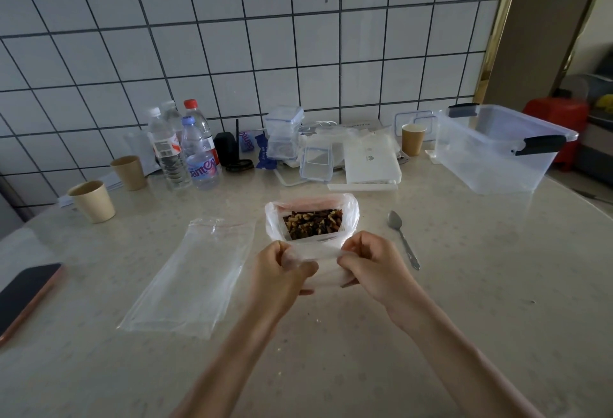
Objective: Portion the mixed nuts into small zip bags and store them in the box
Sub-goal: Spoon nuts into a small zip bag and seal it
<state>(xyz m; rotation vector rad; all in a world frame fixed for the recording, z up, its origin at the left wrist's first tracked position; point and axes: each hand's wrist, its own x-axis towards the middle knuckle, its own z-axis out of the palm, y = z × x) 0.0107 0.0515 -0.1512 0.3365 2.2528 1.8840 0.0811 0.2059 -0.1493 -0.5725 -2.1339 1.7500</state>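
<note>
nuts: mid worktop, in tub inside open plastic bag.
left hand: fingers pinch bag's near edge.
right hand: same, other side.
zip bags: flat stack left, thin, slippery; peel at zip edge.
box: far right, open, stiff.

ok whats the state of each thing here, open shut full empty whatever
big bag of mixed nuts: open, nuts inside
left hand: grips the bag's near edge
right hand: grips the bag's near edge
small zip bags: flat, empty, stacked
storage box: lid off, empty
spoon: lying unused
phone: screen dark
</note>
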